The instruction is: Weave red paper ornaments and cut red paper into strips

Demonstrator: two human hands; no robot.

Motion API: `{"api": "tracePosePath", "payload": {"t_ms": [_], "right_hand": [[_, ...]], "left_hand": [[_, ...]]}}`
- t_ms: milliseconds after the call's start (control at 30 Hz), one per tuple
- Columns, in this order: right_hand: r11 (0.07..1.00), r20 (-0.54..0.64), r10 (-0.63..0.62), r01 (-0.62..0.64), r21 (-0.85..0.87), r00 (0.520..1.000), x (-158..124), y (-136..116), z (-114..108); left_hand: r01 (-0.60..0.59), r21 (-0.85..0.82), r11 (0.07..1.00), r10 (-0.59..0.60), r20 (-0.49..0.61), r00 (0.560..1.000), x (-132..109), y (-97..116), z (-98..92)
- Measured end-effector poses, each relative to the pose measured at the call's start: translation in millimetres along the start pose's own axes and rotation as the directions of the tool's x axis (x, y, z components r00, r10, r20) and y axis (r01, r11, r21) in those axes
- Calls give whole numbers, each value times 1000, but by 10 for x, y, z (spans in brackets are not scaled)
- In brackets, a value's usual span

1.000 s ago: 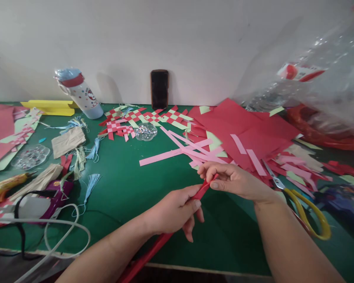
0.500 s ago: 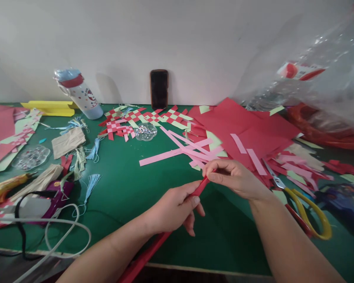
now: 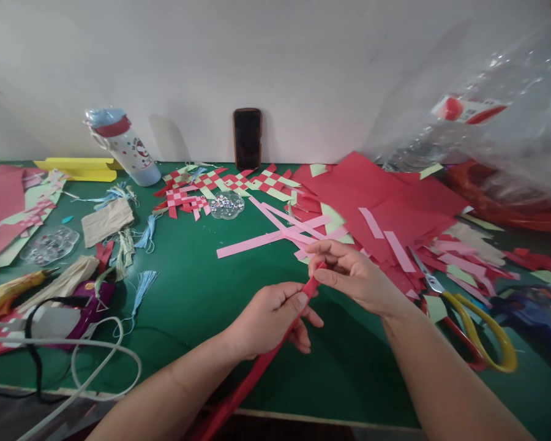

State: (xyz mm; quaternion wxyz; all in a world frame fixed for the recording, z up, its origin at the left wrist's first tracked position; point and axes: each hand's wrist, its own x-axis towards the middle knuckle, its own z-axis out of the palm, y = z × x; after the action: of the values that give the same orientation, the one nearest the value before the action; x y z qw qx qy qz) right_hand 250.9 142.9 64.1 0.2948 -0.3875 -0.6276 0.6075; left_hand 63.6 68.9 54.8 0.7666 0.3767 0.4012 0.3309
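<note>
Thumb and forefinger of the right hand (image 3: 356,278) are closed in a pinch on the upper end of a red strip (image 3: 257,373); the remaining fingers are loosely curved. Just below, the left hand (image 3: 270,321) grips the same strip between thumb and forefinger, its other fingers slack and slightly spread beneath. The strip slants from the right fingertips past the left hand and crosses the near edge of the green surface (image 3: 188,263) in view, its lower part dim.

Beyond the right hand lie overlapping pink strips (image 3: 245,245), with large red sheets (image 3: 376,202) behind, extending toward the far edge. Toward the right edge, scissors (image 3: 434,283) with yellow handles rest beside paper scraps, near the right forearm. Midway toward the far edge, a clear dish (image 3: 227,206) of small beads adjoins red-and-green checkered pieces (image 3: 210,180). At the far edge, a phone (image 3: 248,139) stands against the wall; farther left, a tilted bottle (image 3: 131,150). Toward the left edge are blue tassels (image 3: 144,288), a beige pouch (image 3: 107,222) and, nearer the front, a looped white cable (image 3: 140,367).
</note>
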Motion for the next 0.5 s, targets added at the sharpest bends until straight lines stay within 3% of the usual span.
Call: {"api": "tracePosePath", "payload": {"t_ms": [133,233,367,500], "right_hand": [[993,69,76,-81,80,995,21,33,24],[992,57,101,-105,73,993,34,51,47],[999,56,35,-36,26,998,38,55,69],[1000,27,-18,18,13,999,37,57,87]], "left_hand": [[-36,86,996,40,-53,998,5,-19,-7],[-69,198,978,88,-87,992,0,-25,-8],[-105,360,927,154,-110,982,-16,-36,-12],[-106,407,907,170,-123,978,-23,-45,-20]]}}
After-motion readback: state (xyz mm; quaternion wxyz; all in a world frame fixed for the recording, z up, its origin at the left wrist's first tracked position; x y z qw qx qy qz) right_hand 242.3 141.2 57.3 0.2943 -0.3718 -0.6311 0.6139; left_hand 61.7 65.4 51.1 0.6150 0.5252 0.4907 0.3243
